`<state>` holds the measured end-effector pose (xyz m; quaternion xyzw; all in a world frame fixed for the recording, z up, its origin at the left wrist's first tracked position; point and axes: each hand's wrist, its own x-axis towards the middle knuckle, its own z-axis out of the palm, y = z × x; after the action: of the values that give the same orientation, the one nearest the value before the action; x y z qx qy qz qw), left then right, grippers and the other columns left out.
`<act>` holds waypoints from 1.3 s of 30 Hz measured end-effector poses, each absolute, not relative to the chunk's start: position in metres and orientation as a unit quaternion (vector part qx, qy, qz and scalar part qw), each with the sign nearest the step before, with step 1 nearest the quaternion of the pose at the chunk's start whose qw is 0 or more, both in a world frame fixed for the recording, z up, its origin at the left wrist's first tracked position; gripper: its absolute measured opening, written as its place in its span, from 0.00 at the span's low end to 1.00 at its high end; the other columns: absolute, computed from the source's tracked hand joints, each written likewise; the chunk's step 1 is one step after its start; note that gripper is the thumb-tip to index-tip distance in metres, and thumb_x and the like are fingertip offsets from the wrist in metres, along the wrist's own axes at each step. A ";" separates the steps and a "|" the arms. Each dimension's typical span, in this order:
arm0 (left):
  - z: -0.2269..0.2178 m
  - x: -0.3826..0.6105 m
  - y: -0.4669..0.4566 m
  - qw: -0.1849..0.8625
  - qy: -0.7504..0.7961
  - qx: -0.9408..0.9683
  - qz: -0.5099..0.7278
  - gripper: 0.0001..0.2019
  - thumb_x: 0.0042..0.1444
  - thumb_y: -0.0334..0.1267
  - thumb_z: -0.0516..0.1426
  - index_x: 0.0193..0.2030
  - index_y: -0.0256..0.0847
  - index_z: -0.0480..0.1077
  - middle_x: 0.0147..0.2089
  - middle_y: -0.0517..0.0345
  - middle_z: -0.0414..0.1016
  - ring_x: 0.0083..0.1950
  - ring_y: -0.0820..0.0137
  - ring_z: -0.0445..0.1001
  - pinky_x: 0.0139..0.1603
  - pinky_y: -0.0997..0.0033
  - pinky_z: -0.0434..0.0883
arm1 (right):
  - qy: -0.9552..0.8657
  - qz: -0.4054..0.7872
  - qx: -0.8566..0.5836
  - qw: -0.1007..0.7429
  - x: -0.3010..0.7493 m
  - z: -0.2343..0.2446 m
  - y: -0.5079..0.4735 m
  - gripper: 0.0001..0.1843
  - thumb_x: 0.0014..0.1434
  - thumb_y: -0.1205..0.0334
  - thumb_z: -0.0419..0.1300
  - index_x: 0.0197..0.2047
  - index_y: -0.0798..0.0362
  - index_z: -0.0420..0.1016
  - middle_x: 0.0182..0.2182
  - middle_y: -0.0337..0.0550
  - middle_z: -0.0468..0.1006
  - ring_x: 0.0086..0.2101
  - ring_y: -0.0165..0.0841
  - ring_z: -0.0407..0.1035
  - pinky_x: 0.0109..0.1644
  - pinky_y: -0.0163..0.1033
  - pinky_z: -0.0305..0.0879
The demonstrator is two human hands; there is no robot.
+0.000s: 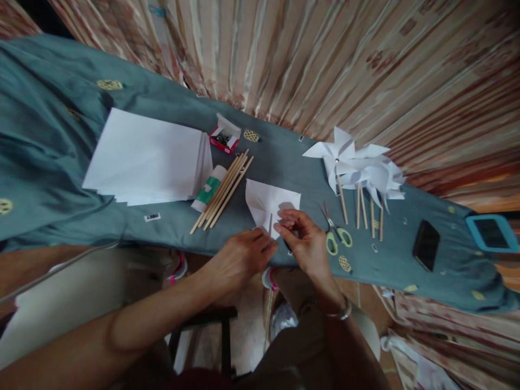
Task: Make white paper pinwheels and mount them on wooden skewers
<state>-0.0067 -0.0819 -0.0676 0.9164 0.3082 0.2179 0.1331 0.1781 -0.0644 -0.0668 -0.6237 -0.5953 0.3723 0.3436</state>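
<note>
Your left hand (244,254) has its fingers drawn together at the near corner of the folded paper (271,199); you cannot tell from here whether it grips that corner or only presses on it. Your right hand (306,241) meets it from the other side, thumb and forefinger pinched on the paper's near edge, so the sheet is steadied from both sides right at the table (60,135) edge, probably to stop it sliding on the cloth. A thin stick (270,221) stands between the two hands, and which one holds it is unclear. The paper lies just beyond your fingertips, fanning away from you. The scissors (335,232) rest just right of the right hand, handles toward you, likely for an easy pickup. Left of the paper lie a bundle of wooden sticks (224,190) with a glue stick (209,188) touching them, then a stack of white sheets (146,157) and a small red box (225,135) behind. The paper pinwheels (359,165) sit well to the right, a phone (426,245) farther out.
</note>
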 end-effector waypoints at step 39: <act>-0.069 -0.004 -0.084 0.105 0.339 0.915 0.191 0.06 0.62 0.26 0.52 0.42 0.33 0.70 0.39 0.51 0.74 0.40 0.63 0.71 0.40 0.64 0.71 | -0.760 0.220 -0.550 0.267 0.169 -0.064 -0.066 0.13 0.66 0.63 0.54 0.47 0.46 0.79 0.57 0.45 0.74 0.55 0.41 0.67 0.62 0.52 0.64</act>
<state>-0.0042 -0.0837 -0.0693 0.9154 0.3387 0.1905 0.1051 0.1695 -0.0655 -0.0641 -0.5496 -0.7605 0.2199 0.2669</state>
